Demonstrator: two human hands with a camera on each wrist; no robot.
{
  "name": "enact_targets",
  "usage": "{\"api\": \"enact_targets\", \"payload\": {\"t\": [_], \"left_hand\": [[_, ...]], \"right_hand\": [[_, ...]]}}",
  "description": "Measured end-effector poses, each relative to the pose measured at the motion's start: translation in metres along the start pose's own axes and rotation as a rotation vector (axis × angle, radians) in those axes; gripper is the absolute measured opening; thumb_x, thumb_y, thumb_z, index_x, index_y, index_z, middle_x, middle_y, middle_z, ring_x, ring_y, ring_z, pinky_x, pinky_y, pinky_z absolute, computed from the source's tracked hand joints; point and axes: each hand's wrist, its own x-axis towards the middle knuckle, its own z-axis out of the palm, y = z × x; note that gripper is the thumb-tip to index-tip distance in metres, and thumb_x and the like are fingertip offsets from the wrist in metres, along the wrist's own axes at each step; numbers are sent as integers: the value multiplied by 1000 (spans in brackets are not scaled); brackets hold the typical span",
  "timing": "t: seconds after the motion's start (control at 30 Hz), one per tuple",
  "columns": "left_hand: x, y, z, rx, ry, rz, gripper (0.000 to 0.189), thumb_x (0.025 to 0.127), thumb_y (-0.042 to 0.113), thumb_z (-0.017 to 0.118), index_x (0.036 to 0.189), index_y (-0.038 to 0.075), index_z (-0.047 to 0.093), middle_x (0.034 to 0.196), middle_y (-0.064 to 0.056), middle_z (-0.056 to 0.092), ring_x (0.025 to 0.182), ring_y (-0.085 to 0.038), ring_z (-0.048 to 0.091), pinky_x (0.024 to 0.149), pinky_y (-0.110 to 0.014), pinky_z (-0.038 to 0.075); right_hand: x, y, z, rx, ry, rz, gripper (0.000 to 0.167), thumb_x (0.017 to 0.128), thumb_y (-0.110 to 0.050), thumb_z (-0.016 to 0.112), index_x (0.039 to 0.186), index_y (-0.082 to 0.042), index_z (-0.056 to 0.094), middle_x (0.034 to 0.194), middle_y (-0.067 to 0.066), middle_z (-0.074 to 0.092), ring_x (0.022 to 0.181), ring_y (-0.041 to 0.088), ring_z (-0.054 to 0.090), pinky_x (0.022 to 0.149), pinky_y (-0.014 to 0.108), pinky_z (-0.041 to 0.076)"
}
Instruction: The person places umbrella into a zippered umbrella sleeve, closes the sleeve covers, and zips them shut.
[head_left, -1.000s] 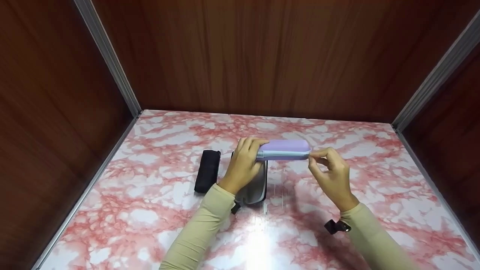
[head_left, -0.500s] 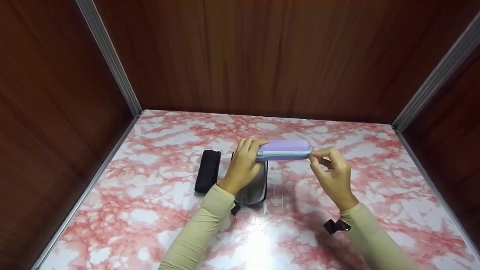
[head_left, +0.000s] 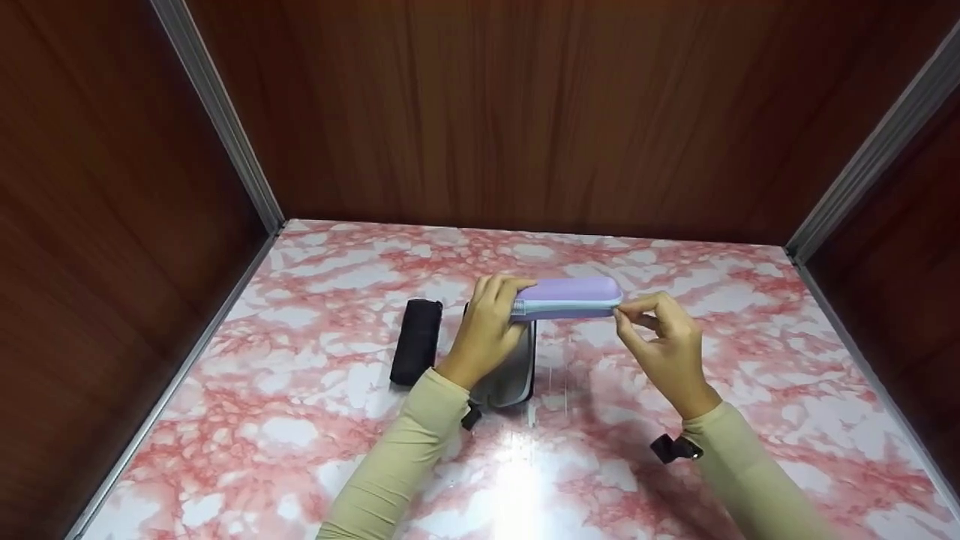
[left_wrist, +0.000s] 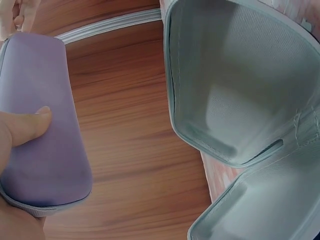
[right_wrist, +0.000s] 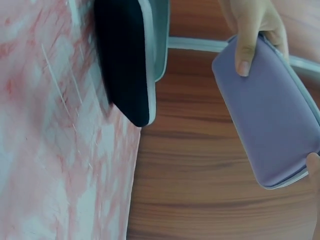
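Note:
My left hand (head_left: 487, 326) grips the left end of a purple zippered case (head_left: 574, 289) above the table. In the left wrist view its thumb lies flat across the purple case (left_wrist: 42, 150). At the case's right end, my right hand (head_left: 664, 349) pinches the end of the pale blue zipper (head_left: 570, 306) between thumb and index finger; the zipper pull itself is hidden by the fingertips. Below and behind my left hand, a dark case (head_left: 517, 375) stands open, its grey lining (left_wrist: 240, 75) showing in the left wrist view.
A black oblong pouch (head_left: 416, 343) lies left of the dark open case. The pink and white marbled table (head_left: 300, 442) is enclosed by brown wood-grain panels (head_left: 480, 112) with metal corner posts. A small black device (head_left: 675, 448) sits on my right wrist.
The purple case has tipped up very slightly at its right end. Both hands keep their hold in almost the same place.

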Motion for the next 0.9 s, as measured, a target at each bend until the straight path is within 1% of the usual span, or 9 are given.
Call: {"api": "enact_targets", "payload": {"t": [0.17, 0.27, 0.43, 0.53, 0.67, 0.8, 0.9], "left_hand": [[0, 0, 0, -6, 9, -5, 51, 75, -3, 78, 123, 9, 63, 116, -7, 61, 111, -27, 53, 97, -39, 44], [0, 1, -1, -17, 15, -2, 52, 75, -4, 78, 123, 9, 63, 117, -7, 61, 111, -27, 52, 97, -39, 44], [0, 2, 0, -31, 16, 2, 52, 75, -5, 77, 123, 9, 63, 117, -7, 61, 109, -27, 52, 96, -39, 44], [1, 2, -1, -35, 11, -1, 51, 76, -5, 77, 123, 9, 63, 117, -7, 61, 109, -27, 52, 96, -39, 44], [2, 2, -2, -44, 7, -11, 51, 77, -4, 77, 124, 9, 63, 118, -6, 61, 110, -27, 52, 96, -39, 43], [1, 2, -2, -55, 1, -13, 52, 77, -3, 78, 125, 9, 62, 120, -6, 61, 111, -26, 51, 97, -39, 43], [1, 1, -2, -68, 4, -10, 53, 76, -3, 79, 125, 10, 62, 122, -6, 61, 111, -26, 51, 97, -39, 42]], "right_hand": [[-1, 3, 0, 31, 12, 61, 15, 77, 24, 63, 85, 12, 61, 85, 20, 64, 84, 13, 67, 77, 24, 57], [-2, 4, 1, 73, 28, 100, 15, 76, 26, 63, 84, 13, 61, 86, 21, 64, 84, 12, 66, 77, 24, 57], [0, 3, -1, 112, 68, 173, 5, 84, 16, 64, 84, 15, 59, 85, 21, 64, 82, 12, 67, 76, 24, 57], [1, 3, -1, 105, 79, 191, 7, 87, 11, 65, 85, 15, 59, 85, 20, 65, 83, 15, 68, 78, 24, 57], [1, 4, -2, 147, 76, 206, 6, 85, 17, 64, 86, 17, 58, 87, 19, 64, 85, 15, 68, 80, 25, 57], [0, 5, -2, 231, 78, 233, 9, 82, 25, 60, 87, 20, 55, 89, 20, 63, 88, 13, 68, 83, 25, 56], [-4, 16, -2, 261, 84, 248, 9, 83, 26, 59, 88, 21, 54, 90, 19, 63, 89, 13, 68, 83, 25, 56]]}}
